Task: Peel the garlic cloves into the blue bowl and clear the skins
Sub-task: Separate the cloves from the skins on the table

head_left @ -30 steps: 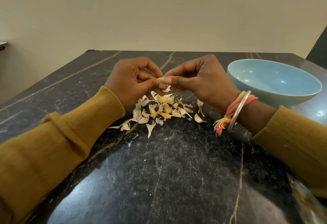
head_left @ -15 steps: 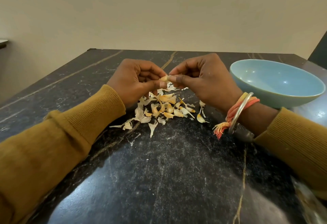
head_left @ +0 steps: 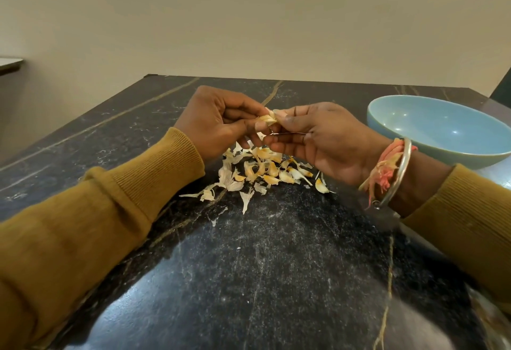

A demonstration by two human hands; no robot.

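Starting close in on the dark tabletop [head_left: 262, 266], then sliding up to the skins [head_left: 260, 170], heaped loose under the hands and not looking any different from a second ago. Possibly hiding whole cloves in there too; hard telling.

Lifting now! Rising clear of that heap with the left grip [head_left: 218, 123] and the right grip [head_left: 323, 139], higher than a moment back. Pinching the garlic clove [head_left: 267, 120] from both sides, fingertips curled tight on it, nothing else held. Rolling the right grip palm-up, baring a pale flap of skin at the clove's top.

Reading that as mid-peel: skin loosening, not yet off.

Looking farther right to the blue bowl [head_left: 431, 125], standing well apart from the clove and showing no cloves inside. Waiting on the drop; leaving the clearing for later.
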